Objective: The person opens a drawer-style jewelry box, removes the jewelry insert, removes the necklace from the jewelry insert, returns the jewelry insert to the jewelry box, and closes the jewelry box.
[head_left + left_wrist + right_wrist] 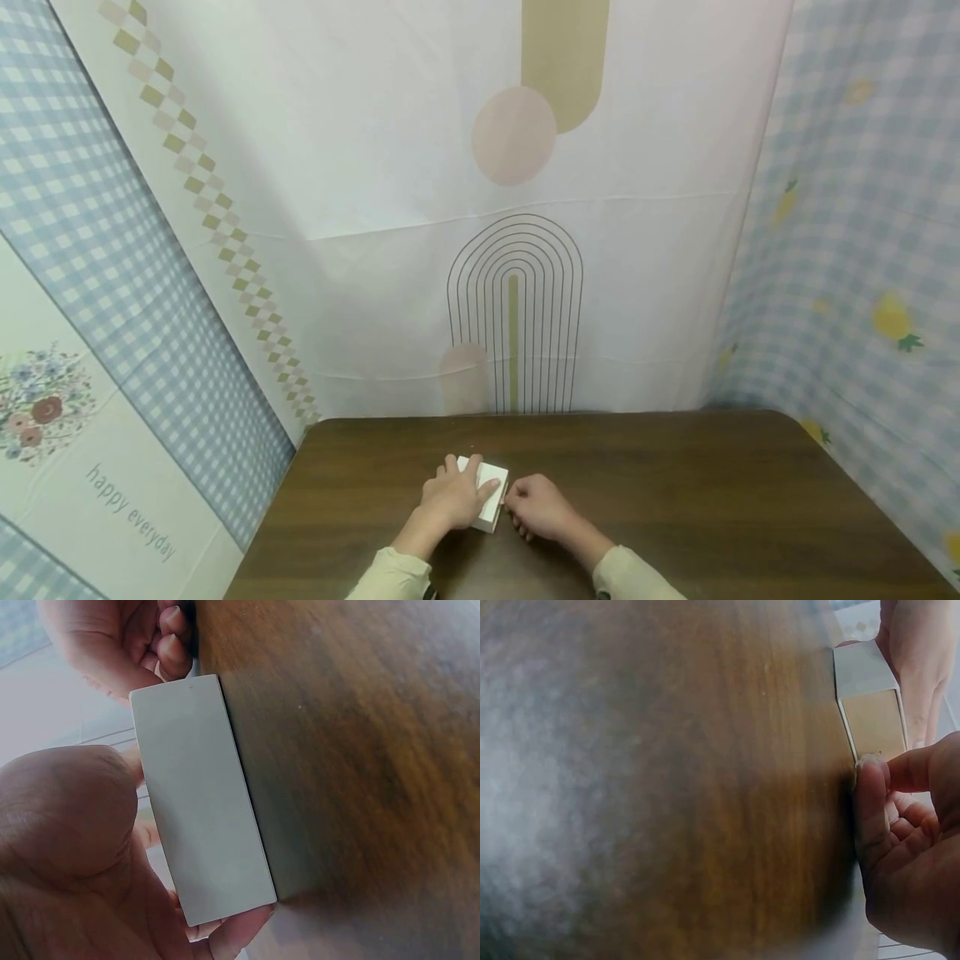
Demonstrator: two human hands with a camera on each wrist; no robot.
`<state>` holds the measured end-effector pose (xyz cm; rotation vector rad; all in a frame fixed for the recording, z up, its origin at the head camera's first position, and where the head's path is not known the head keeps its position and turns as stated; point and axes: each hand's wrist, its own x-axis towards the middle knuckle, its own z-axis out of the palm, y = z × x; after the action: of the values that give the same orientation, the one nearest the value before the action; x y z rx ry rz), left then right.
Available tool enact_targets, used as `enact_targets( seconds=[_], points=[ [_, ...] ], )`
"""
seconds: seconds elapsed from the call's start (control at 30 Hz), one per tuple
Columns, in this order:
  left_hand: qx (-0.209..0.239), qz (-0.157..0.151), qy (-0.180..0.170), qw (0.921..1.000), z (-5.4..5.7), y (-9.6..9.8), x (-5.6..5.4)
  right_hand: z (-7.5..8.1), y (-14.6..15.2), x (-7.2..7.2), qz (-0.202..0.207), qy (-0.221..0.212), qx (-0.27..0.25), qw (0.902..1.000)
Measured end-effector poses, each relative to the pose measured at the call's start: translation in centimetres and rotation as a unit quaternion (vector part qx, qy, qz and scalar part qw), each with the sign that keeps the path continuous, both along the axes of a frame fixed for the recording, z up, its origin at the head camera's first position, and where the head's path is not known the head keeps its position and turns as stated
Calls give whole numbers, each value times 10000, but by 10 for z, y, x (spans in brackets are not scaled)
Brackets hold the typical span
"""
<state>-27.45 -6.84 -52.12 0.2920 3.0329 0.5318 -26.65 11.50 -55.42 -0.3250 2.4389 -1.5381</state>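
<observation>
Brown wood-grain table (675,483), bottom of head frame, rounded far corners; fills right side of left-wrist view, blurred left side of right-wrist view. White creased cloth (375,150) behind, upper centre. Prints: olive band (570,50) top, pink circle (513,136) just below, black-line arch (542,317) lower centre with olive bar (513,342), checkered strip (198,185) slanting at left. Far left: blue gingham cloth (127,200), bouquet print (45,408), lettering (131,512) "happy everyday". Right edge: pale blue checked cloth (847,250), yellow fruit prints (892,318).
</observation>
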Motion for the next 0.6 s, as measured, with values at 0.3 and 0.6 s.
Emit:
enact_targets(
  seconds=[0.3, 0.6],
  points=[
    [83, -6, -76, 9999, -4, -3, -2, -4, 2, 4, 58, 154, 10, 9999],
    [179, -8, -72, 9998, -8, -3, -5, -7, 3, 6, -67, 189, -116, 9997]
  ],
)
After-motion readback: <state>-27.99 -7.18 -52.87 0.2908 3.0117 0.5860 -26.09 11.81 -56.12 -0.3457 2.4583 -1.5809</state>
